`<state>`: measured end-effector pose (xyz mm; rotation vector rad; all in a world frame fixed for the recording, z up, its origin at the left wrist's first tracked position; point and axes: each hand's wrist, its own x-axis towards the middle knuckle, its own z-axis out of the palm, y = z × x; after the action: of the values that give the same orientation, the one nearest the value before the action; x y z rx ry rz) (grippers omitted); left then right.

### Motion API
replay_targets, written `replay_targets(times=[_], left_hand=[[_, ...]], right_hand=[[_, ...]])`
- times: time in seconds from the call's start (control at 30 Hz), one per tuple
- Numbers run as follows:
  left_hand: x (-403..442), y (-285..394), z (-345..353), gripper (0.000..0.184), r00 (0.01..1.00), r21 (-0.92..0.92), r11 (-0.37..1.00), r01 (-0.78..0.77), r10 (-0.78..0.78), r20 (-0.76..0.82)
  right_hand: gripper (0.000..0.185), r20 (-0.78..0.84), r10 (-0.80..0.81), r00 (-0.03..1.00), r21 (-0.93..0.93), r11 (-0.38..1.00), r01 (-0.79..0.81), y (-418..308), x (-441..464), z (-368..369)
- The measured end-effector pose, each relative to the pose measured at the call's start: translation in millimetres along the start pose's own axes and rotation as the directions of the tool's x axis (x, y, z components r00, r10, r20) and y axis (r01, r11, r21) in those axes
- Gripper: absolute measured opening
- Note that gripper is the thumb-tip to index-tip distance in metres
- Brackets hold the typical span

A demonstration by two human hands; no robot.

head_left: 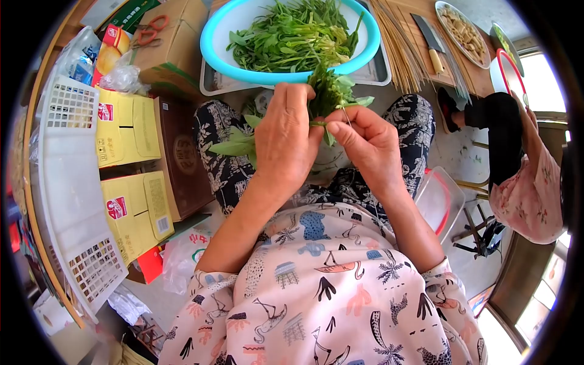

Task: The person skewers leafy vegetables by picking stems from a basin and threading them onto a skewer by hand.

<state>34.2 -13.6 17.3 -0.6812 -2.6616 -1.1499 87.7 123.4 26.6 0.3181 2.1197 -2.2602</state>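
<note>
My left hand (287, 131) is closed around a bunch of leafy greens (331, 88), above my lap. Long leaves (234, 146) stick out to the left behind that hand, and the greens' tops rise beyond the knuckles. My right hand (368, 143) is beside it, thumb and forefinger pinched at the bunch's lower right side. A thin skewer-like stick (347, 115) shows at those fingertips; most of it is hidden. Just beyond both hands, a blue-rimmed basin (210, 45) holds a heap of loose greens (292, 39).
Bamboo skewers (395, 45), a knife (429, 39) and a plate of food pieces (462, 33) lie on the table at upper right. Yellow boxes (131, 137) and a white rack (67, 182) stand left. Another person's sleeve (529, 194) is at right, near a clear bin (447, 194).
</note>
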Motion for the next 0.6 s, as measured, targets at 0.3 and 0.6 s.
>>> replay_targets(times=[0.3,0.6], left_hand=[[-11,-2,-4,0.026,0.997,-0.563,0.822,0.083,-0.069,0.046],[6,-43,-34,0.011,0.927,-0.855,0.4,0.329,-0.309,0.213]], right_hand=[[0.012,-0.051,-0.023,0.998,0.006,1.0,0.023,4,6,-3],[0.021,0.078,0.073,0.994,-0.127,0.99,-0.063,-12,-16,-15]])
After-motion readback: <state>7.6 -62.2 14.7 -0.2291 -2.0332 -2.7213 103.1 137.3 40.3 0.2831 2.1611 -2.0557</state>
